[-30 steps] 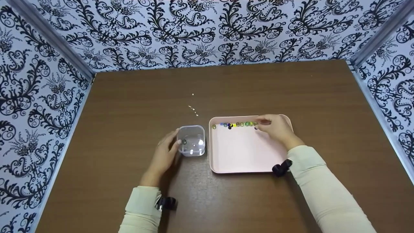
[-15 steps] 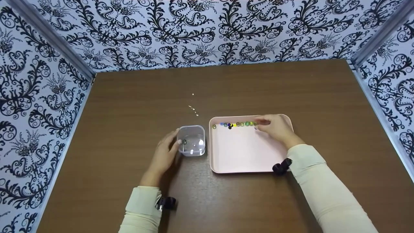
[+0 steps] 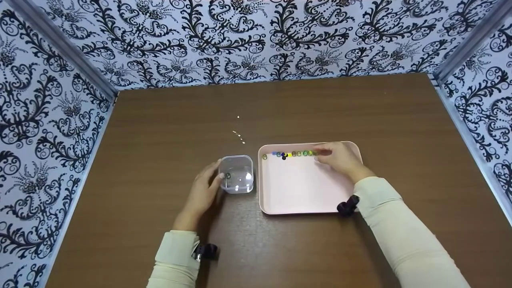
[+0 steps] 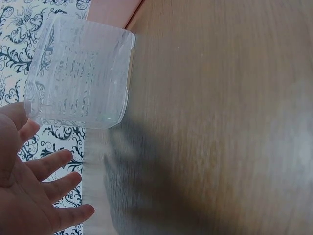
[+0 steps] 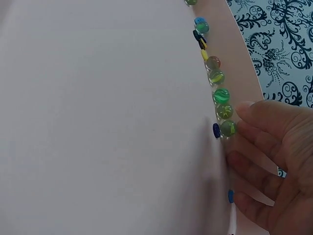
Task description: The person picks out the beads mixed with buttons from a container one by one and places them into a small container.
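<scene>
A clear square plastic container [image 3: 237, 174] stands left of the pink tray [image 3: 276, 200], with a single marble [image 3: 228, 175] visible inside. At its left side my left hand [image 3: 204, 188] holds the rim between thumb and index finger, the other fingers spread apart in the left wrist view. My right hand [image 3: 340, 160] is over the tray's far right part. In the right wrist view its thumb and index fingertips are beside a green-swirled marble [image 5: 228, 128], touching or nearly so. A dark blue flat piece [image 5: 216, 130] lies against that marble.
Several marbles [image 3: 299, 153] and small flat coloured pieces [image 3: 284, 156] line the tray's far wall. One blue piece [image 5: 231, 196] is near the right hand's lower fingers. Small pale specks [image 3: 239, 135] mark the brown table [image 3: 180, 120]. Patterned panels [image 3: 256, 40] surround the table.
The right hand's fingers have shifted very slightly left beside the marbles, and the dark spot by the thumb is no longer visible in the head view. The left hand and container stay put.
</scene>
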`<state>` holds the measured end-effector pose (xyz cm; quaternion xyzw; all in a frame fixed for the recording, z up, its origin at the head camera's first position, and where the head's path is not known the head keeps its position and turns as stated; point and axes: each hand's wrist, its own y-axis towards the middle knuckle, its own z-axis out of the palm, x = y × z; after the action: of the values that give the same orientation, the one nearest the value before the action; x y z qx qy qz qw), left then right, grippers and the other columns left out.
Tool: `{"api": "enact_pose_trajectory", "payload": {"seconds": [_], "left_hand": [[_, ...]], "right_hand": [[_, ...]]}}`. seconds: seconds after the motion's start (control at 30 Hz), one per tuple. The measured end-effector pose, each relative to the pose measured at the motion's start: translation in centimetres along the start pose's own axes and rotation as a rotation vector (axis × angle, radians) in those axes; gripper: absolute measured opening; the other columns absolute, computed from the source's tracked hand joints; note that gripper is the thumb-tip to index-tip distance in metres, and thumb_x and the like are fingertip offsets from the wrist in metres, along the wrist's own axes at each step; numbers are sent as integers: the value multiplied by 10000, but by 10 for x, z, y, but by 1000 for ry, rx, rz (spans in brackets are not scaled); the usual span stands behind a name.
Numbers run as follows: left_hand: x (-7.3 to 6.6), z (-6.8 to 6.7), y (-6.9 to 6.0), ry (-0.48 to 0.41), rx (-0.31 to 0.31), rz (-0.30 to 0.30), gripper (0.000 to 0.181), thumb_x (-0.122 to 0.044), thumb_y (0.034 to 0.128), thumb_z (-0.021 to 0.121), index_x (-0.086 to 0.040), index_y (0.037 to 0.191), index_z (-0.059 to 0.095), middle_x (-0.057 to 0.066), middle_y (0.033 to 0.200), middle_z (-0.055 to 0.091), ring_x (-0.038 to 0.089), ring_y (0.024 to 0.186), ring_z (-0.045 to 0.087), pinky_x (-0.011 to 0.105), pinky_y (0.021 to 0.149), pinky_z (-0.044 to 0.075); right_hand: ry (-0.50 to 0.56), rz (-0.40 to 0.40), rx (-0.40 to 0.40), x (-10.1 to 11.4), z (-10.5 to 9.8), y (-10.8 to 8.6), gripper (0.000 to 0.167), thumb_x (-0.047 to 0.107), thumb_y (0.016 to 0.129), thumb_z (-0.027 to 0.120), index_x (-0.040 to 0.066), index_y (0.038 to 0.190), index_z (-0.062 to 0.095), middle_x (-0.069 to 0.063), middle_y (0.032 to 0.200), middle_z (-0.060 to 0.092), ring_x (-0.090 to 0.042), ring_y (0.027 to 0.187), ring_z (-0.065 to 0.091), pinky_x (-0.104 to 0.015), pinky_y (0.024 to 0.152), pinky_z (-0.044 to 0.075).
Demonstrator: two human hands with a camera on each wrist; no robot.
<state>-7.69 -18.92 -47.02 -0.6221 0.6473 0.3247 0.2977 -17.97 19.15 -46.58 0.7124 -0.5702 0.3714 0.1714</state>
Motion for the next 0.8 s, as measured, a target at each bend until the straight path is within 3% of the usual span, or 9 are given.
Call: {"api": "enact_pose_trajectory", "payload": {"seconds": [0.23, 0.43, 0.5, 0.63, 0.8], "left_hand": [[-1, 0, -1, -17, 11, -27, 446, -167, 982, 556, -38, 1404, 491, 233, 1435, 452, 397, 1367, 357, 546, 1138, 231], [-2, -1, -2, -13, 11, -32, 444, -177, 985, 553, -56, 1407, 493, 230, 1440, 449, 402, 1370, 351, 555, 1138, 227], [-1, 0, -2, -9, 7, -25, 441, -172, 982, 557, -55, 1403, 499, 234, 1434, 455, 405, 1366, 356, 556, 1135, 230], [-1, 0, -1, -4, 4, -20, 440, -168, 981, 559, -54, 1402, 501, 238, 1428, 459, 408, 1361, 362, 554, 1134, 236], [-1, 0, -1, -5, 3, -22, 440, -165, 979, 562, -48, 1400, 501, 236, 1426, 461, 409, 1359, 364, 550, 1134, 241]], "right_hand": [[-23, -16, 10, 1, 1, 0, 343, 113, 869, 688, 69, 1209, 680, -132, 1221, 657, -241, 962, 570, -272, 693, 471], [-79, -28, 15, 1, 1, 3, 332, 105, 869, 673, 57, 1197, 684, -146, 1208, 660, -169, 739, 583, -233, 629, 464], [-102, -37, 11, 2, 2, 3, 321, 102, 868, 663, 49, 1184, 688, -149, 1196, 665, -176, 762, 599, -242, 644, 480], [-151, -61, -6, 4, 2, 4, 295, 102, 865, 660, 43, 1151, 702, -137, 1161, 684, -231, 987, 613, -301, 734, 519], [-183, -59, -6, 6, 2, 5, 280, 110, 861, 666, 47, 1130, 713, -128, 1149, 691, -257, 1022, 624, -357, 785, 528]]}}
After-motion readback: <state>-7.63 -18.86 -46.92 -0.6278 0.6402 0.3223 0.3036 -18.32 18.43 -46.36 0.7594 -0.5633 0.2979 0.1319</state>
